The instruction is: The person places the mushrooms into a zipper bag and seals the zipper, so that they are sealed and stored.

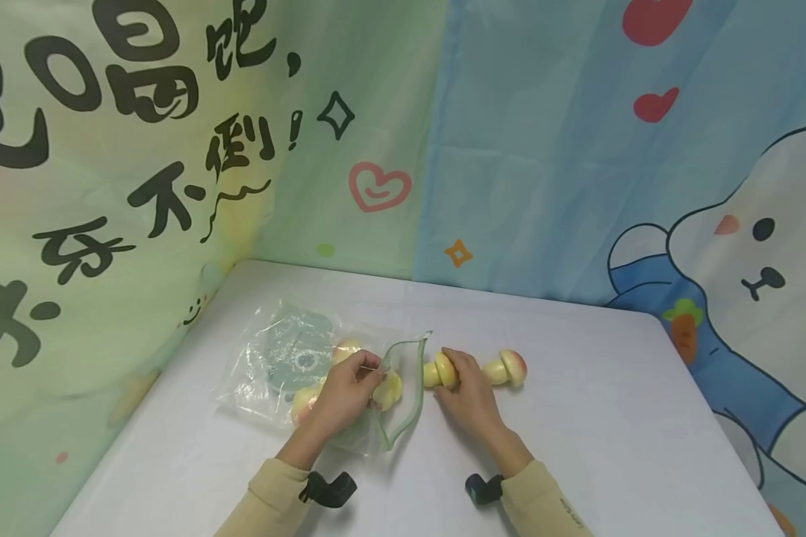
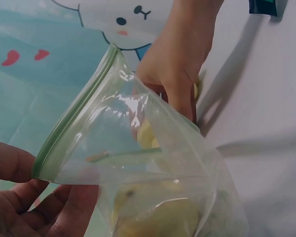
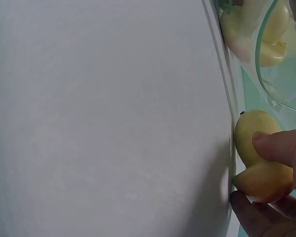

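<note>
My left hand pinches the open mouth of a clear zip bag, near its green zip strip. Several yellow fruits with a reddish blush lie inside the bag, seen through the plastic. To the right of the bag's mouth, my right hand grips a yellow fruit. In the right wrist view my thumb rests on one yellow fruit and my fingers lie beneath a second, redder fruit. Just beyond that hand, another blushed yellow fruit sits on the table, partly hidden.
A white-covered table carries everything. Printed cloth hangs behind it and along the left side. A black band with a small device is worn on each wrist, over beige sleeves.
</note>
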Action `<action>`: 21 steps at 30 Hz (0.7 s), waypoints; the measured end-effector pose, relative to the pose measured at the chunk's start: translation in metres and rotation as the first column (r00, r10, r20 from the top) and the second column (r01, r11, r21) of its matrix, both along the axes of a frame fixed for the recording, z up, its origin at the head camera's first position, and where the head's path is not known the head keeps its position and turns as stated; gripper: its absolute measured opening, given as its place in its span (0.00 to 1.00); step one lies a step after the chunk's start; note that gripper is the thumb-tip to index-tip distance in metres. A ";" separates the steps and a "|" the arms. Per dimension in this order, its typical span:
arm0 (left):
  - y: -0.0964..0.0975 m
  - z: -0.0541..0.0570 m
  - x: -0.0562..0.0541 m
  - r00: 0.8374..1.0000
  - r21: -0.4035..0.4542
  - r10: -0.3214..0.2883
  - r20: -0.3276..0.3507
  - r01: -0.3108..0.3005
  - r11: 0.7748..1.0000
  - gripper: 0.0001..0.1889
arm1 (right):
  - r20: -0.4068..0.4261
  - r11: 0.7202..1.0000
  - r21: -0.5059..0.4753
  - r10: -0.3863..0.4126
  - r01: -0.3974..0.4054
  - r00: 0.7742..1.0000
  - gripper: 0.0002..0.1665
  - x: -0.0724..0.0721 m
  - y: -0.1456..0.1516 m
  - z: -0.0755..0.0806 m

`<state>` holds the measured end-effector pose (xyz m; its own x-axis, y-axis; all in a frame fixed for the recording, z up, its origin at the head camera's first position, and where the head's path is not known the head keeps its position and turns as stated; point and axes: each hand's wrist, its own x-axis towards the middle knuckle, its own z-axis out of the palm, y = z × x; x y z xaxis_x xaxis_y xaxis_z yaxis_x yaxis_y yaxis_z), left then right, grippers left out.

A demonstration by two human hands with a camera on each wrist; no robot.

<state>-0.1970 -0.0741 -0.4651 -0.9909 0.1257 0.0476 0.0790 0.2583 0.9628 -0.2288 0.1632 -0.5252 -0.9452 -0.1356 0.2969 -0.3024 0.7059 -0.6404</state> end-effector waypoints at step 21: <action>0.003 0.003 0.004 1.000 0.025 -0.009 -0.016 0.010 1.000 0.06 | 0.110 0.965 -0.239 -0.087 0.111 0.990 0.41 0.041 0.007 0.015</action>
<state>-0.1928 -0.0710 -0.4623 -0.9888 0.1336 0.0671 0.0971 0.2329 0.9677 -0.1880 0.1698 -0.5098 -0.9764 0.0252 0.2147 -0.1662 0.5478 -0.8199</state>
